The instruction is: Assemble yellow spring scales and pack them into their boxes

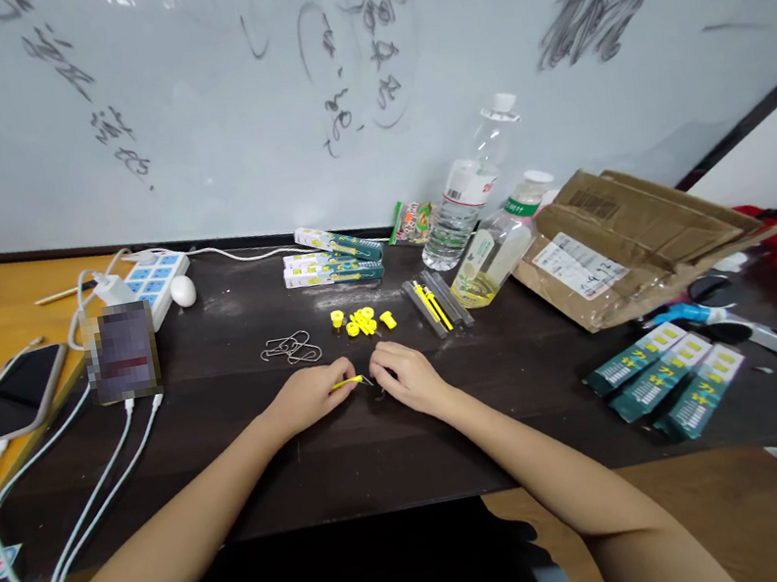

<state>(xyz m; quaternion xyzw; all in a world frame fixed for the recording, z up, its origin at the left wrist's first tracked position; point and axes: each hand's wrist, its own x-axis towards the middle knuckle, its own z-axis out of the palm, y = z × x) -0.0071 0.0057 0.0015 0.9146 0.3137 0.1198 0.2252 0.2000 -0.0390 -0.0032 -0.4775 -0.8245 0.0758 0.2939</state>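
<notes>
My left hand (311, 395) rests on the dark table (356, 455) and pinches a thin yellow stick (346, 383) that points right. My right hand (405, 377) sits close beside it, fingers closed at the stick's tip on something small that I cannot make out. Just beyond the hands lies a cluster of small yellow caps (362, 320). Several bent wire hooks (292, 349) lie to the left of the caps. A grey strip with yellow sticks (435, 303) lies to the right of them.
Green and white packets lie at the back (331, 261) and at the right (667, 378). Two plastic bottles (470, 203), a cardboard box (619, 242), scissors (713, 321), a power strip (153, 283), phones (18, 395) with cables. A whiteboard stands behind.
</notes>
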